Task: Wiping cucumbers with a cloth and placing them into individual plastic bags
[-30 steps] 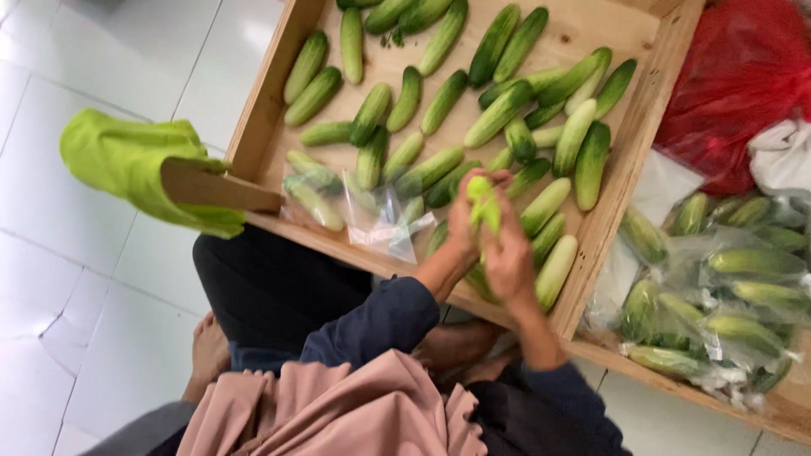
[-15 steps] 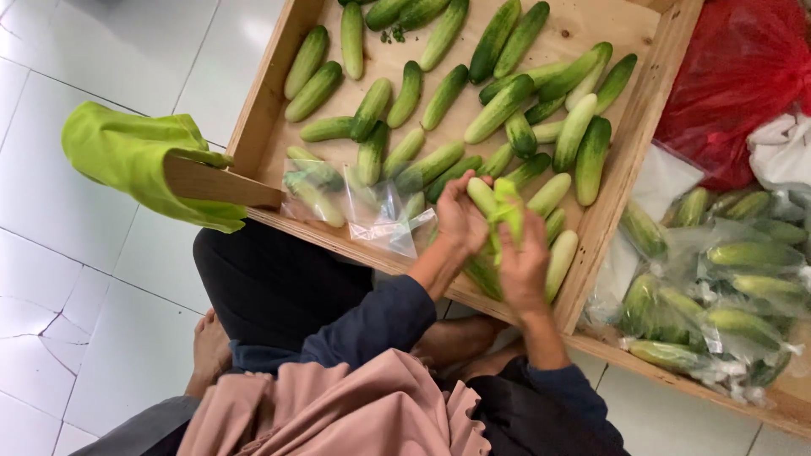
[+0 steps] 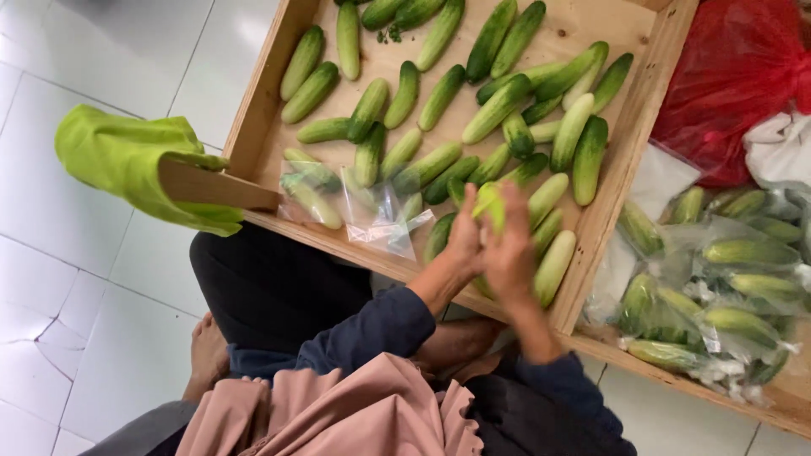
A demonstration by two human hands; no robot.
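Note:
Both of my hands meet over the near edge of a wooden tray (image 3: pixel 269 101). My left hand (image 3: pixel 465 239) and my right hand (image 3: pixel 511 253) hold the same pale green cucumber (image 3: pixel 490 203) between them, its tip poking up above the fingers. Several loose cucumbers (image 3: pixel 498 105) lie spread across the tray bottom. A clear plastic bag (image 3: pixel 376 211) with cucumbers in it lies in the tray just left of my left hand.
A yellow-green cloth (image 3: pixel 127 160) hangs on a wooden slat (image 3: pixel 215 186) at the tray's left corner. Bagged cucumbers (image 3: pixel 726 287) pile up in the compartment to the right, below a red plastic bag (image 3: pixel 735 76). White tile floor (image 3: pixel 68 279) lies to the left.
My two hands have stayed together on the cucumber, turning it slightly. The view has shifted a little. Nothing else in the tray has moved.

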